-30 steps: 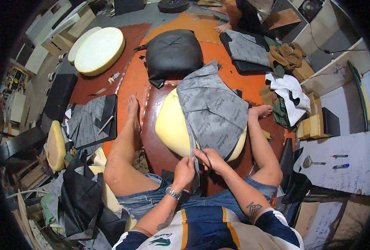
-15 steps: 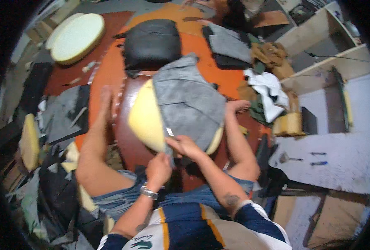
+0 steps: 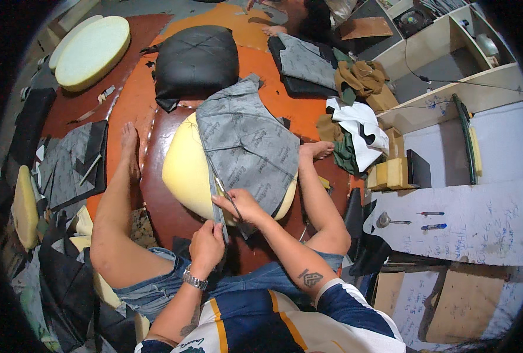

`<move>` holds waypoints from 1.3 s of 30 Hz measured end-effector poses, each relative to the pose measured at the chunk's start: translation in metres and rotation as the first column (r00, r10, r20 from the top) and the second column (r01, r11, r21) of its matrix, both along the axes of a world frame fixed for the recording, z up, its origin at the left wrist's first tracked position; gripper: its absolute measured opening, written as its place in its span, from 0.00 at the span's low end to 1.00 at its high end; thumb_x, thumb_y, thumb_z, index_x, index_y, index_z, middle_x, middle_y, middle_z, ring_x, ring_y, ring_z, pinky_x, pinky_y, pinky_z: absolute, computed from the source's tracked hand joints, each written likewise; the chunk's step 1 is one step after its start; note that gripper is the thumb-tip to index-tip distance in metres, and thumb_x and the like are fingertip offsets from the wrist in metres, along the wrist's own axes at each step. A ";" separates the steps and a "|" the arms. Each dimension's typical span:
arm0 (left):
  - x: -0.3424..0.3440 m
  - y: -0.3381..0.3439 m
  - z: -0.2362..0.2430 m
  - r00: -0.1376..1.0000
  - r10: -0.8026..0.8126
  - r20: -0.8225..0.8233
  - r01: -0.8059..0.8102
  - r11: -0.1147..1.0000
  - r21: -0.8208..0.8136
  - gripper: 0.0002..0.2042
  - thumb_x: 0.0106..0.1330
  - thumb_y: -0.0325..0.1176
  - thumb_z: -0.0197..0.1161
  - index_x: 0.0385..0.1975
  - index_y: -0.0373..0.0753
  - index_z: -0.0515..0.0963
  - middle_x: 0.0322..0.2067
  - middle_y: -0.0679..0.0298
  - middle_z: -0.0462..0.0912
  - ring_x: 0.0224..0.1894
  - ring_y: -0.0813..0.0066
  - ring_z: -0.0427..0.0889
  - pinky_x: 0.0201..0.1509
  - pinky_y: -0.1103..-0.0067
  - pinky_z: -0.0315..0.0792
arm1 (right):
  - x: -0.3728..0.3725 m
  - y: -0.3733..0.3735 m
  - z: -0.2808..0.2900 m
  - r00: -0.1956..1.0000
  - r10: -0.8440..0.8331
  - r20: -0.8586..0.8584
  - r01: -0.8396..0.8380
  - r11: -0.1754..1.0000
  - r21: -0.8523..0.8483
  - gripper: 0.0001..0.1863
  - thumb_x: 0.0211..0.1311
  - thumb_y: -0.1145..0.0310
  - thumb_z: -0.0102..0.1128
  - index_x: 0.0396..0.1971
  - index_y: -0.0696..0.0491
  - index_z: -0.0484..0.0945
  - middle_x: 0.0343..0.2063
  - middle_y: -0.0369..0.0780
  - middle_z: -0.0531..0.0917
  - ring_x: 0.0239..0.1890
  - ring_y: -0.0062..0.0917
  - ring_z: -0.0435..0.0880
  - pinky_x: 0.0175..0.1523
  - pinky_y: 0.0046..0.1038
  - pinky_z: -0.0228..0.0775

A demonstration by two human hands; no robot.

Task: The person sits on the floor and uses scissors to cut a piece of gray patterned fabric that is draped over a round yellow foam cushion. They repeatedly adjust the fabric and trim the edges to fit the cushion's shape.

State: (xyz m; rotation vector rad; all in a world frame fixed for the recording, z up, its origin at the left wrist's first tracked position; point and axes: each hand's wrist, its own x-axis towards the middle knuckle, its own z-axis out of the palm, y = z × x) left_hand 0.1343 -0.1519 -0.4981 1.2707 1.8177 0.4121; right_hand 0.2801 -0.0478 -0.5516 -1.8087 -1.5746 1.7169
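Observation:
A yellow foam cushion (image 3: 181, 176) lies between my legs, partly covered by a grey printed-backed fabric piece (image 3: 255, 147) with seams across it. My right hand (image 3: 238, 203) grips scissors (image 3: 219, 182) at the fabric's left edge, their blades pointing up along it. Just below, my left hand (image 3: 208, 244) pinches a narrow grey strip (image 3: 219, 229) hanging from that edge. The tips of my left fingers are partly hidden.
A black padded cushion (image 3: 195, 65) lies ahead, white round foam pads (image 3: 91, 53) upper left. Fabric piles (image 3: 361, 135) and a wooden shelf unit (image 3: 450, 53) stand right, dark scraps (image 3: 61, 282) lower left. Another person's foot (image 3: 273, 30) shows at the top.
The whole view has shifted, with the scene now further left. My left hand has drawn slightly toward my body with the strip; my right hand and scissors sit marginally higher along the fabric edge.

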 end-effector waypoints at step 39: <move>0.039 -0.005 -0.067 0.885 0.308 0.348 -0.007 0.757 -0.654 0.30 0.74 0.58 0.57 0.57 0.34 0.75 0.50 0.54 0.83 0.49 0.60 0.83 0.51 0.64 0.79 | 0.268 -0.095 0.007 0.286 -0.724 -0.627 0.948 0.310 0.074 0.18 0.72 0.51 0.60 0.35 0.52 0.73 0.13 0.30 0.67 0.12 0.17 0.70 0.15 0.21 0.56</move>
